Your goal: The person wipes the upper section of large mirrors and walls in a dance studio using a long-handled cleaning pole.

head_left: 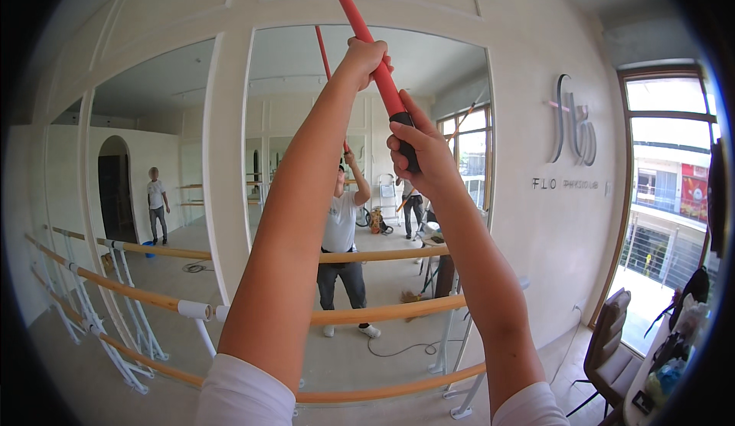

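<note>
A long red pole (pixel 387 89) with a black grip (pixel 410 158) at its lower end slants up and leftward, leaving the top of the picture. My left hand (pixel 366 62) is wrapped round the red shaft, higher up. Lower down, my right hand (pixel 427 150) closes on the black grip, its thumb and index finger lying along the pole. Both arms are stretched up and forward in front of a large wall mirror (pixel 452 66), which reflects the raised pole. The pole's far tip is out of the picture.
Wooden barres (pixel 390 310) on pale metal stands run across below my arms. At the right are a brown padded chair (pixel 610 349), a table with bags (pixel 674 365) and a tall window (pixel 666 173). Other people (pixel 157 200) appear in the mirrors; raised lettering (pixel 574 120) is on the wall.
</note>
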